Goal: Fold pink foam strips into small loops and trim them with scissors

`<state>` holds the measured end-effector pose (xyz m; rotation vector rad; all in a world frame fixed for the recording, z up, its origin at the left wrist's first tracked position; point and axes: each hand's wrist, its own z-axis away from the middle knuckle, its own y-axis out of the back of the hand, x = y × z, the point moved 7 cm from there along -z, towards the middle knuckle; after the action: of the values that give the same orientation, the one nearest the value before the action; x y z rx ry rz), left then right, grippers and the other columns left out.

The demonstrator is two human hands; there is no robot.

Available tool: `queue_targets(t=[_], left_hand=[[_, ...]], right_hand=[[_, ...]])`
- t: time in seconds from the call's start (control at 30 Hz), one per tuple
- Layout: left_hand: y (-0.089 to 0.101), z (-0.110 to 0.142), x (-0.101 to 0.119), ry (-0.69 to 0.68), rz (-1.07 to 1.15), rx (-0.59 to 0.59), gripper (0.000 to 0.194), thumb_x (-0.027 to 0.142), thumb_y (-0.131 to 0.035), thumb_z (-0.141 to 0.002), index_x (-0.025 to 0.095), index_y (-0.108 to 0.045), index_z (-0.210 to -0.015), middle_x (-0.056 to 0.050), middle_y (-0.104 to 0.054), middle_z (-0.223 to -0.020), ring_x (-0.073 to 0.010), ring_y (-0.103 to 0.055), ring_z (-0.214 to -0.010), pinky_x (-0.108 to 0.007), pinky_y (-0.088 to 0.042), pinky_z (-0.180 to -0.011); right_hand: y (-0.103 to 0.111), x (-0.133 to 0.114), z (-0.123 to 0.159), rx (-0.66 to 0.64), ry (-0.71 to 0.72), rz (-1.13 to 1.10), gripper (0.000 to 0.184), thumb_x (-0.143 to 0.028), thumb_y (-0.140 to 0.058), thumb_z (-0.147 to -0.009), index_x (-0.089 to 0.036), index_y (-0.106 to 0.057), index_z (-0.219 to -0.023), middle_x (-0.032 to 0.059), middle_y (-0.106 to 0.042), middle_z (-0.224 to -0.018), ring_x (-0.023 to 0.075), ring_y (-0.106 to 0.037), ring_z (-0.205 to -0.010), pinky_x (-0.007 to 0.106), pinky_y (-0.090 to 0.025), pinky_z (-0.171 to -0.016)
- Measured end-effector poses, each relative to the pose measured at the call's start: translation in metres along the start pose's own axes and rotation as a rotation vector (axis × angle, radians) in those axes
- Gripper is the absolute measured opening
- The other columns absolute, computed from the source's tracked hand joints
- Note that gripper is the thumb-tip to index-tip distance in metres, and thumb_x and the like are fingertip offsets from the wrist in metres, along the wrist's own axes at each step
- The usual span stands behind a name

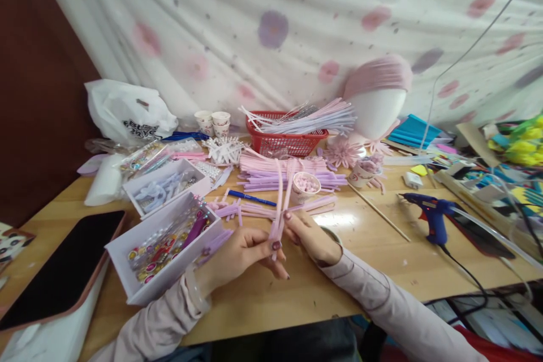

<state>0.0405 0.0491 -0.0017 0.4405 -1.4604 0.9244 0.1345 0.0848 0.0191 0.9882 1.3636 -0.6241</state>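
Pale pink and lilac pipe cleaners (280,188) stand up between my two hands over the front of the table. My left hand (250,251) pinches their lower ends between thumb and fingers. Just to the right, my right hand (313,233) grips the same bundle slightly higher, its fingertips closed on the stems. Behind them lies a pile of pink and purple pipe cleaners (254,172). A paper cup (304,198) of small pink pieces sits beyond my right hand. Close to my left wrist is a white box (146,288) of beads and gems.
A blue glue gun (435,218) with a cord lies at right, near a wooden stick (379,212). A red basket (286,144) of pipe cleaners and a white mannequin head (377,110) stand at the back. A large phone (63,263) rests at left; a blue pen (252,198) lies mid-table.
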Motion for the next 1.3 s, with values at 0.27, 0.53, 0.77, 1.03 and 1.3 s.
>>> queue_targets(t=[0.27, 0.53, 0.77, 1.03, 1.3], left_hand=[[-0.009, 0.005, -0.004, 0.091, -0.157, -0.096, 0.023, 0.031, -0.068, -0.072, 0.012, -0.066, -0.084, -0.009, -0.074, -0.076, -0.0216, -0.070, -0.076, -0.029, -0.052, -0.072], [0.000, 0.003, -0.006, 0.088, -0.239, 0.026, 0.017, 0.024, -0.071, -0.068, 0.010, -0.069, -0.078, -0.008, -0.074, -0.074, -0.0208, -0.070, -0.071, -0.028, -0.054, -0.069], [0.004, 0.004, -0.004, 0.020, -0.339, 0.072, 0.019, 0.027, -0.074, -0.064, 0.012, -0.070, -0.075, -0.006, -0.074, -0.073, -0.0197, -0.069, -0.070, -0.026, -0.054, -0.065], [0.009, 0.006, 0.009, -0.121, -0.565, 0.190, 0.024, 0.036, -0.073, -0.066, 0.013, -0.068, -0.067, -0.003, -0.069, -0.061, -0.0143, -0.063, -0.055, -0.021, -0.047, -0.052], [0.011, 0.006, 0.011, -0.191, -0.634, 0.207, 0.026, 0.035, -0.076, -0.062, 0.013, -0.070, -0.074, -0.002, -0.066, -0.057, -0.0117, -0.058, -0.049, -0.019, -0.045, -0.048]], right_hand=[[-0.018, 0.007, 0.002, -0.184, -0.117, -0.130, 0.044, -0.042, -0.053, -0.084, -0.014, -0.051, -0.050, -0.0042, -0.045, -0.041, 0.0051, -0.037, -0.038, 0.019, -0.026, -0.038], [-0.018, 0.014, 0.000, -0.197, -0.169, -0.108, 0.043, -0.042, -0.052, -0.082, -0.015, -0.047, -0.049, -0.0058, -0.039, -0.039, 0.0050, -0.033, -0.038, 0.019, -0.024, -0.038], [-0.020, 0.010, 0.000, -0.216, -0.135, -0.104, 0.040, -0.040, -0.054, -0.082, -0.014, -0.050, -0.051, -0.0049, -0.043, -0.041, 0.0049, -0.034, -0.039, 0.020, -0.024, -0.039], [-0.016, 0.010, -0.003, -0.105, -0.124, -0.105, 0.040, -0.039, -0.054, -0.080, -0.015, -0.045, -0.050, -0.0059, -0.036, -0.042, 0.0056, -0.032, -0.040, 0.021, -0.024, -0.039], [-0.014, 0.013, -0.002, -0.084, -0.159, -0.146, 0.038, -0.039, -0.054, -0.079, -0.016, -0.046, -0.050, -0.0057, -0.038, -0.040, 0.0058, -0.032, -0.038, 0.022, -0.022, -0.039]])
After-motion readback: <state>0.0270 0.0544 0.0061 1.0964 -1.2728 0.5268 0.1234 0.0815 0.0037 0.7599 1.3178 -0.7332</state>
